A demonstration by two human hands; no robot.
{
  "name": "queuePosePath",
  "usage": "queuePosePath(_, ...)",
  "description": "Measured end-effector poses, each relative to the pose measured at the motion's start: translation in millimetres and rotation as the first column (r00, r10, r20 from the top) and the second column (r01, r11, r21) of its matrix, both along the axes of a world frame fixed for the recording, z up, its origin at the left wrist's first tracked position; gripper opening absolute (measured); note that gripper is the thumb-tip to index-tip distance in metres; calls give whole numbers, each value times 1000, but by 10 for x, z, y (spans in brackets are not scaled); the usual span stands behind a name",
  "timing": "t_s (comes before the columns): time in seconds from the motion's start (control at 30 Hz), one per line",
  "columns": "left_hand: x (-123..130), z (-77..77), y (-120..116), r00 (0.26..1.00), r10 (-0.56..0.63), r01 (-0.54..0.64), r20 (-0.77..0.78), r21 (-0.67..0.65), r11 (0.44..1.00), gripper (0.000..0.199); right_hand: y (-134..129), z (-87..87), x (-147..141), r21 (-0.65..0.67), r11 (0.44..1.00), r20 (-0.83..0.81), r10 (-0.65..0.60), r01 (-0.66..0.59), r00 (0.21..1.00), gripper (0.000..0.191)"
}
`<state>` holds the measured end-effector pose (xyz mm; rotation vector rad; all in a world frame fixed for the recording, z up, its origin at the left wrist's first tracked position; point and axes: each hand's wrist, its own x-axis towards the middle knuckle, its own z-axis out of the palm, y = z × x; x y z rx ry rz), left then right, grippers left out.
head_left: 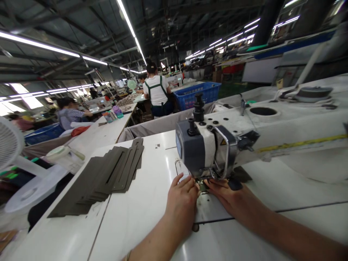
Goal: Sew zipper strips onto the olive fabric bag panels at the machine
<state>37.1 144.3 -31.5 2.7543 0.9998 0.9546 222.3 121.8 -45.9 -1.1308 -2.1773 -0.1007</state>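
Observation:
Both hands are at the needle area of a white and grey sewing machine [201,145]. My left hand [183,199] rests on the table left of the presser foot, fingers bent and pressed together; what is under the fingertips is hidden. From the right, my right hand [227,192] reaches in beneath the machine head, its closed fingers close to the needle plate [203,194]. What those fingers hold cannot be made out. A dark grey-brown piece [243,174] shows behind the right hand, under the machine arm.
A fanned stack of dark grey-brown pieces [108,174] lies left on the white table [138,217]. A white fan [27,174] stands at the far left. Beyond are a blue basket [197,95], a seated person in a white top [157,90], and another in stripes [69,114].

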Motion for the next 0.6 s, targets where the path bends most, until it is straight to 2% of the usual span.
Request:
queuePosePath(0.27, -3, -94, 9, 998, 55, -56, 41, 22, 998, 18, 20, -55, -44, -77, 996, -22, -36, 34, 999, 21)
queuePosePath(0.37, -36, -36, -2, 992, 87, -92, 89, 49, 995, 17, 74, 0, 77, 32, 997, 55, -73, 71, 996, 17)
queuePosePath(0.43, -41, 27, -54, 990, 99, -108, 102, 81, 991, 15, 105, 18, 219, 139, 979, 142, -168, 148, 976, 17)
queuePosePath(0.5, 6, 46, -147, 995, 54, -65, 86, 133, 989, 11, 70, -23, 339, 188, 953, 187, -271, 237, 944, 19)
queuePosePath(0.53, 54, 24, -200, 997, 10, -24, 79, 182, 983, 11, 9, -68, 372, 169, 948, 178, -298, 269, 938, 22)
queuePosePath(0.6, 185, -91, -290, 994, -98, 75, 52, 327, 942, 19, -215, -183, 369, 19, 974, 33, -225, 224, 974, 25)
